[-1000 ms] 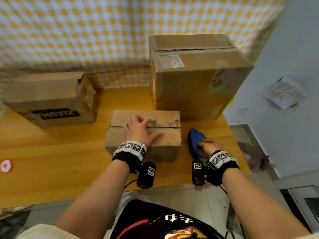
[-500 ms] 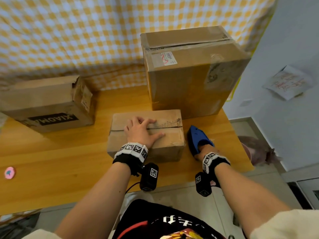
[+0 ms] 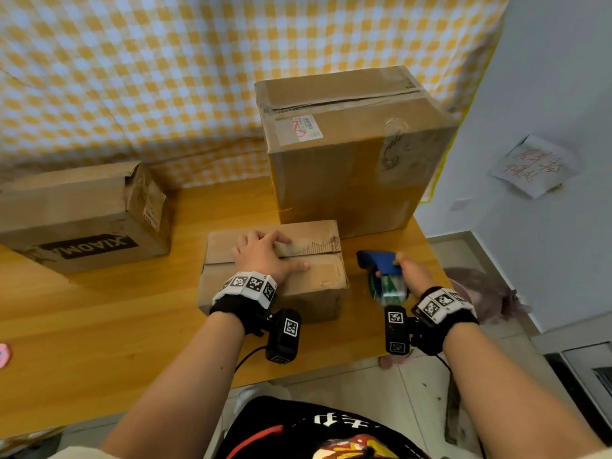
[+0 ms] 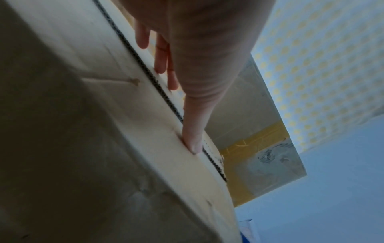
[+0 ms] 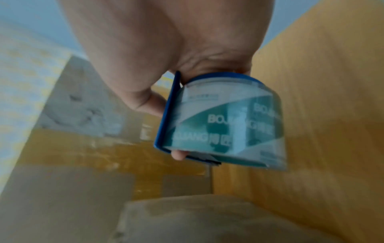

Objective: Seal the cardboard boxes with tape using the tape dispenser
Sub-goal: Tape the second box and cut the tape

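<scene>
Left hand: my left hand (image 3: 265, 256) is lying flat on top of the small box (image 3: 275, 270), fingers (image 4: 192, 131) spread and straight, pressing beside the flap seam.
Right hand: my right hand (image 3: 412, 271) is gripping the blue tape dispenser (image 3: 381, 265), fingers (image 5: 143, 102) curled round its frame, just right of the small box.
Tape: the roll (image 5: 230, 129) is sitting in the dispenser, teal print blurred.
Desk: the wooden desk (image 3: 99, 326) is carrying everything.
Far left: the dented box (image 3: 79, 210) is lying well apart.
Far right: the tall box (image 3: 351, 150) is standing just behind the small one, against a checked cloth (image 3: 165, 77).
</scene>
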